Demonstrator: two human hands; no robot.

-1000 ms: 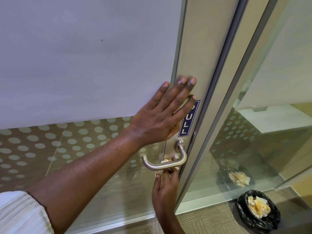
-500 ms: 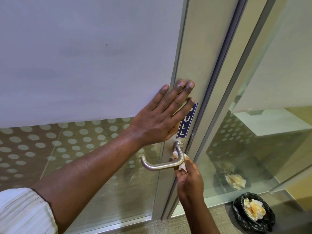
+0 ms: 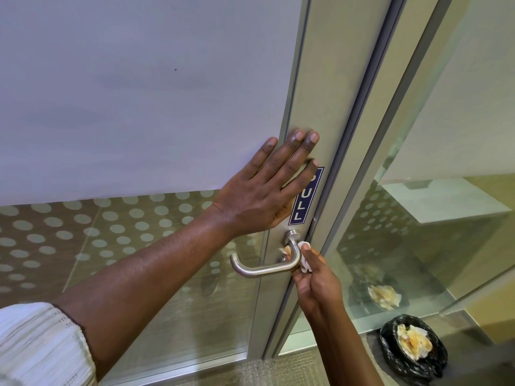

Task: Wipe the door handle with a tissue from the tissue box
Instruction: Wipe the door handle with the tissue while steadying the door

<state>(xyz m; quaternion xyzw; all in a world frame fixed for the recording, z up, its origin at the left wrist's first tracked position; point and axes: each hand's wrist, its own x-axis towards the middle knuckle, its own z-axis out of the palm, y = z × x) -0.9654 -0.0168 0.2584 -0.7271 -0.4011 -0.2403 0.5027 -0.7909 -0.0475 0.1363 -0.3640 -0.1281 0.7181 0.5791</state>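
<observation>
A brushed metal lever door handle (image 3: 262, 268) sticks out of the grey door frame, just under a blue PULL sticker (image 3: 305, 196). My right hand (image 3: 316, 280) comes up from below and pinches a crumpled white tissue (image 3: 303, 260) against the bend of the handle near its base. My left hand (image 3: 267, 190) lies flat on the door above the handle, fingers spread, holding nothing. No tissue box is in view.
The door is frosted glass (image 3: 139, 93) above, with a dotted clear band below. A fixed glass panel (image 3: 418, 246) stands to the right. On the floor at lower right sits a black-lined bin (image 3: 412, 349) with used tissues in it.
My right hand has moved with the tissue from under the middle of the lever to the right, up to the bend by the base. My left hand stays pressed on the door.
</observation>
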